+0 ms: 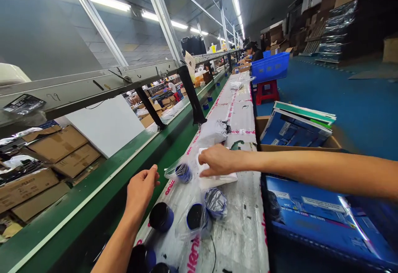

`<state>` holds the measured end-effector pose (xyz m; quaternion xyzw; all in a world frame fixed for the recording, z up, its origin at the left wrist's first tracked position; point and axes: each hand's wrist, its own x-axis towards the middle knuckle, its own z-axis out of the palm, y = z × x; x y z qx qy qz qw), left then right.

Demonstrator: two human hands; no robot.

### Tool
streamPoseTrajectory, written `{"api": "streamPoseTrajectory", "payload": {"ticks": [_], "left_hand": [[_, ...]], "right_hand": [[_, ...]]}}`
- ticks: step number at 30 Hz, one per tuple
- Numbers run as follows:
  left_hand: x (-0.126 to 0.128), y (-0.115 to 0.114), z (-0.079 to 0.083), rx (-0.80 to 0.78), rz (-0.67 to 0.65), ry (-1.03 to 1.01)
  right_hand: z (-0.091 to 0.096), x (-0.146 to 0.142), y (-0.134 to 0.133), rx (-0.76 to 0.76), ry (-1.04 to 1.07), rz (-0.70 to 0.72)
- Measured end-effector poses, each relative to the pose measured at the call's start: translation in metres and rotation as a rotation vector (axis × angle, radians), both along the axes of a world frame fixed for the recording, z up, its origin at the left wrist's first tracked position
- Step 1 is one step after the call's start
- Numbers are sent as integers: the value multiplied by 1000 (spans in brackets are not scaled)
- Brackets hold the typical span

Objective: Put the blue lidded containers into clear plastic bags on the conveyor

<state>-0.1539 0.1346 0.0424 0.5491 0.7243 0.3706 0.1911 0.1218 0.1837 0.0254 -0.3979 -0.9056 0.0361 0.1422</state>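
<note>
Along the white conveyor belt, your right hand lies palm-down on a folded white plastic sheet, fingers pressed together. You cannot tell from this view whether they pinch the sheet. Your left hand is raised and empty beside the belt, fingers loosely spread, above the green frame on the belt's left side. On the belt surface around the sheet lie dark cylinders with blue bands, some in clear plastic bags. Their rounded sides and the slick film offer little friction: a knock from either hand could roll one off the belt edge. The belt's glossy, scuffed surface may also let the sheet slip under pressure. Farther along the belt lies a crumpled white bag. Right of the belt, an open cardboard box holds blue printed cartons.
</note>
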Motion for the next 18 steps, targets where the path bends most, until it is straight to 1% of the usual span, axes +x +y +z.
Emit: {"api": "streamPoseTrajectory", "payload": {"ticks": [3, 6, 8, 10, 13, 15, 18], "left_hand": [[-3, -14, 8, 5, -16, 17], [-1, -29, 12, 14, -39, 60], [0, -40, 13, 16, -47, 97], [-2, -53, 14, 15, -49, 128], [-7, -71, 15, 8, -46, 154], [-9, -81, 14, 1, -49, 163], [-6, -90, 12, -6, -69, 167]], "right_hand": [[-20, 13, -22, 46, -106, 66], [-33, 9, -30, 54, -142, 74], [-36, 4, -31, 35, -129, 59], [-36, 0, -30, -1, -83, 19], [-29, 2, -26, -92, 42, -59], [-21, 6, -21, -189, 149, -104], [-12, 15, -12, -405, 307, -148]]}}
